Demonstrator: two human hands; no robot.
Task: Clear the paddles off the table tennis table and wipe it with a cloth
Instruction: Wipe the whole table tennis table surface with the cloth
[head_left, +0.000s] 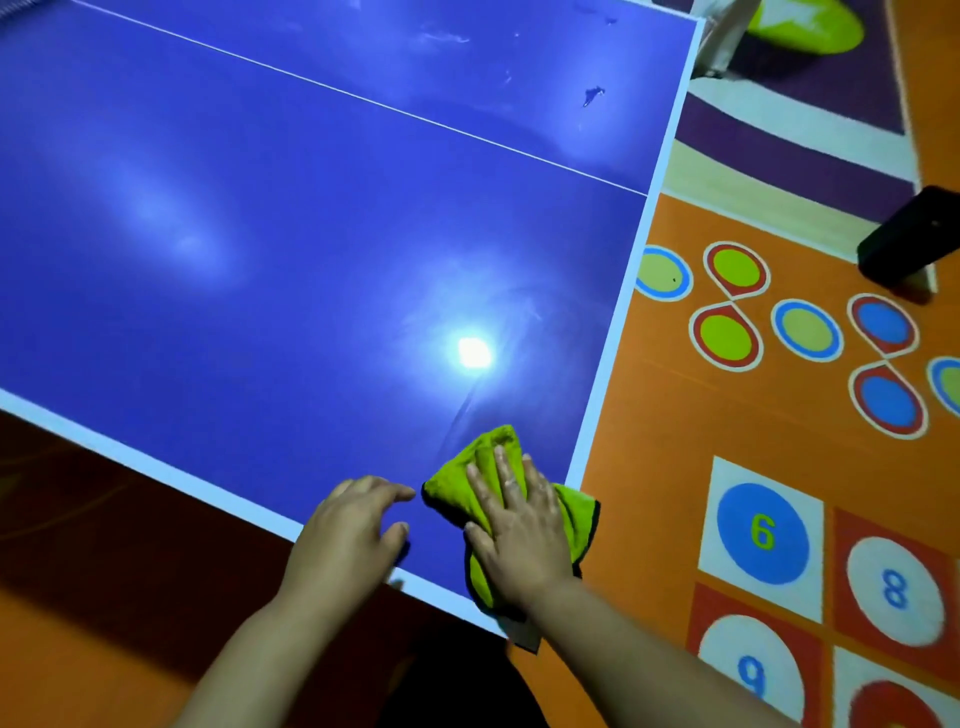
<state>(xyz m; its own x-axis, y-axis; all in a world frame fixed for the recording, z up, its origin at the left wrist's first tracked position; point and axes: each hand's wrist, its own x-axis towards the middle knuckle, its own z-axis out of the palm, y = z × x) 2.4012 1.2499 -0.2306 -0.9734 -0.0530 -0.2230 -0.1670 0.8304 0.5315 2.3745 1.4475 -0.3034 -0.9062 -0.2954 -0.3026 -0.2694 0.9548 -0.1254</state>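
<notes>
Right hand (519, 535) lies flat, fingers straight and spread, pressing the green cloth (483, 467) onto the blue table (260, 260) at its near right corner; part of the cloth hangs past the white edge. Left hand (348, 525) rests just beside the cloth on the near edge, fingers relaxed, holding nothing. No paddles in view.

Open stretch of blue tabletop (260, 234) ahead and leftward; green cloth (491, 444) at the near right corner.

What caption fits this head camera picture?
Right hand presses green cloth on the blue table; left hand rests beside it.
</notes>
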